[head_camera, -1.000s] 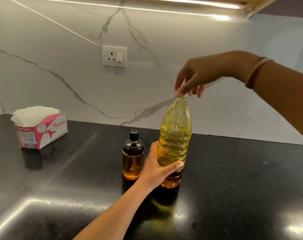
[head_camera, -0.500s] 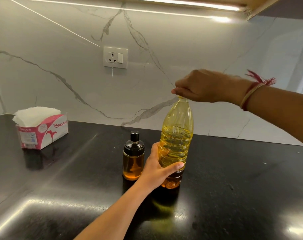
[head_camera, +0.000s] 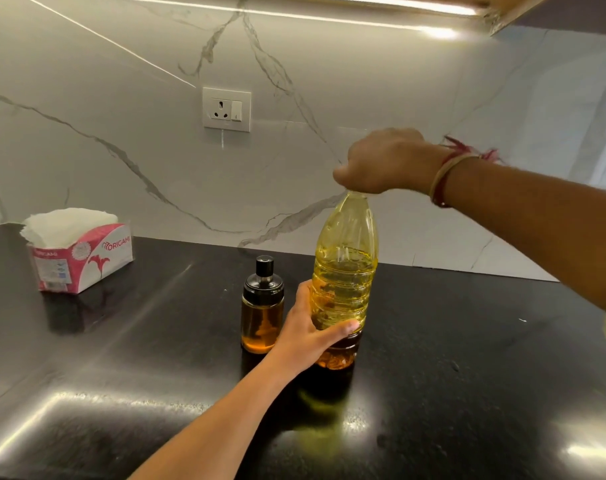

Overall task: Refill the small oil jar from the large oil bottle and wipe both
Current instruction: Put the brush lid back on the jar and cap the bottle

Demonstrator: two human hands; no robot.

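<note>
I find the black countertop [head_camera: 468, 375] bearing all items. The large oil bottle [head_camera: 345, 271] stands upright at centre. The tissue box [head_camera: 83, 258] sits well apart, far left. The small oil jar [head_camera: 263, 306], lidded, stands just beside the bottle. The left hand [head_camera: 308, 337] wraps the bottle's lower body. The right hand [head_camera: 381, 161] curls over its top, hiding the cap. Risks, in my judgement: squeezing the soft wall as the cap frees would spill oil, and a slipping twist could topple the jar.

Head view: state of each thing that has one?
large oil bottle: upright on counter, partly full, top hidden by hand
small oil jar: upright, black lid on
tissue box: open, tissues sticking out
left hand grip: holds bottle's lower body
right hand grip: curled over bottle's top
light strip: on
</note>
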